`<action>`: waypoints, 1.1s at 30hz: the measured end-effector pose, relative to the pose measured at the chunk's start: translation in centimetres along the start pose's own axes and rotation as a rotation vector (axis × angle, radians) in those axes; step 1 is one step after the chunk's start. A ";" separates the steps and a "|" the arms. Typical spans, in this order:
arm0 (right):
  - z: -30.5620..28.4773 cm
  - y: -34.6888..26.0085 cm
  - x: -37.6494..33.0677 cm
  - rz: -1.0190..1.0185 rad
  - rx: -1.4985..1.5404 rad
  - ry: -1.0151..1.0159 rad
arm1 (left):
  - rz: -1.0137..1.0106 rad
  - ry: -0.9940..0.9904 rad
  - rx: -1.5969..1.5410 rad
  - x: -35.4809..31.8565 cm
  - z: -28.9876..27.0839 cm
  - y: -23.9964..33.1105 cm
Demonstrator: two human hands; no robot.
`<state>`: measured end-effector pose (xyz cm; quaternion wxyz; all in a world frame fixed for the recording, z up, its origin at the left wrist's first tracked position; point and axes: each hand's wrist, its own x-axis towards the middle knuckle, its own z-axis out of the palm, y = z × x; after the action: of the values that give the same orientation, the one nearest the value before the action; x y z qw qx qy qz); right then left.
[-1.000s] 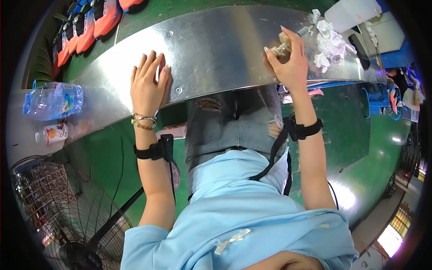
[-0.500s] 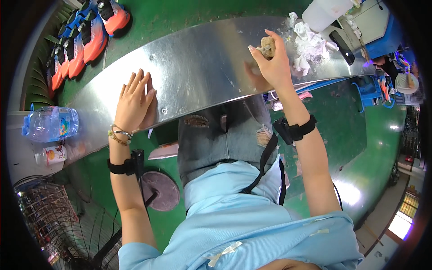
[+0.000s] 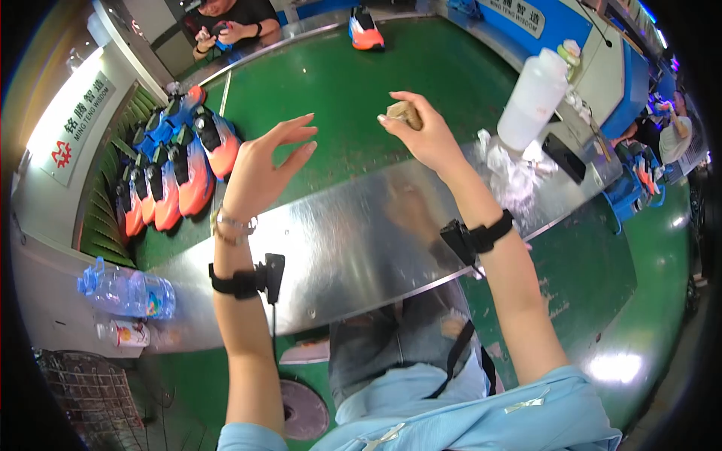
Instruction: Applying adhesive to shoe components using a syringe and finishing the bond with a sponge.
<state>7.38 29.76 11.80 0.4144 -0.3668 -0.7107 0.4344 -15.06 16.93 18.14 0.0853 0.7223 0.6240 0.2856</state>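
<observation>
Pinching one tan lump (image 3: pixel 407 115) between thumb and fingers, the right hand (image 3: pixel 430 139) is raised, seen against the green surface (image 3: pixel 316 83) beyond the metal desk (image 3: pixel 346 255). The other grip is released: the left hand (image 3: pixel 259 169) hovers with its fingers loosely spread, thumb apart. Each forearm wears one black strap.

One sports shoe (image 3: pixel 366 30), orange, white and dark, sits far off on the green surface. At least six similar shoes (image 3: pixel 180 180) crowd together at its left end; overlap prevents an exact count. On the desk's left are two bottles: one large clear bottle (image 3: pixel 128 293) with a blue handle, and one small bottle (image 3: pixel 124 333) beside it. On the right are one translucent white bottle (image 3: pixel 530 105), one black phone (image 3: pixel 564 158) and crumpled white scraps (image 3: pixel 511 169).

The desk's long edges curve across the view. Its middle is bare, and open room stretches from the hands to the lone shoe.

Two signs carry dark lettering: a left sign (image 3: pixel 79 128) with a red gear emblem, and an upper-right sign (image 3: pixel 515 15) on blue. Both lying bottles have colored labels.
</observation>
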 end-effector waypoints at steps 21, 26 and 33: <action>-2.6 -7.8 7.1 -0.373 0.545 0.263 | 0.260 0.780 -0.629 0.4 -5.5 -5.1; -3.9 -9.7 3.6 -0.587 -0.547 0.776 | 0.021 0.891 -0.252 -0.3 -6.3 -5.1; -3.8 -11.1 2.9 -0.768 -0.036 1.064 | 0.116 0.976 -0.249 -0.2 -7.4 -4.6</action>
<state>7.90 29.55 23.87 0.8287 -0.2584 -0.4965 0.0028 -22.80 15.97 21.99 -0.1469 0.5225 0.5110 0.6665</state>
